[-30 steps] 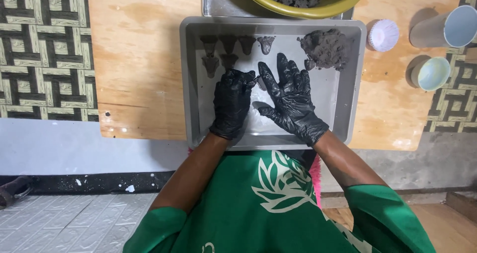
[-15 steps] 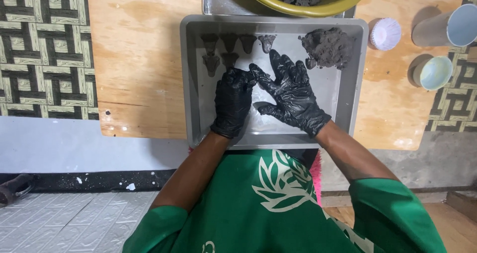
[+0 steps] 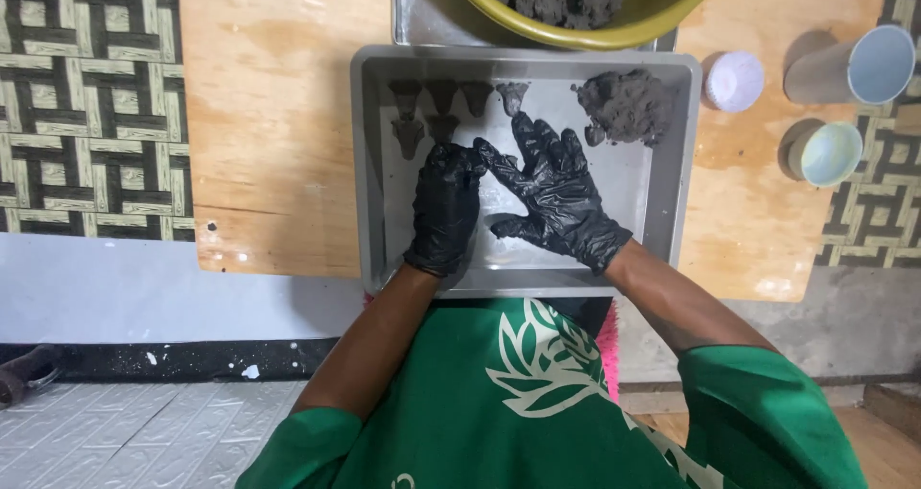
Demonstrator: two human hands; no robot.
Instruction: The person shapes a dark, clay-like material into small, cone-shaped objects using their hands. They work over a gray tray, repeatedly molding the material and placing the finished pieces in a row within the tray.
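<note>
One light plywood desk [image 3: 278, 163], one rectangular grey metal tray [image 3: 662, 182] on it, one yellow round bowl [image 3: 624, 33] of dark clay behind the tray. One dark grey clay mound [image 3: 628, 105] in the tray's far right corner; six small dark clay cones [image 3: 441, 95] — far left, two rows. Three pale cups [image 3: 830, 153] to the right. Left hand [image 3: 443, 206], black-gloved, curled shut — contents cannot tell. Right hand [image 3: 552, 191] splayed wide, fingertips touching the left, both over the tray middle.

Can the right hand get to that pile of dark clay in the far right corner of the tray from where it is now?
Probably yes. The right hand lies open in the grey tray, and the clay pile sits just beyond its fingertips with only bare tray floor between them.
</note>
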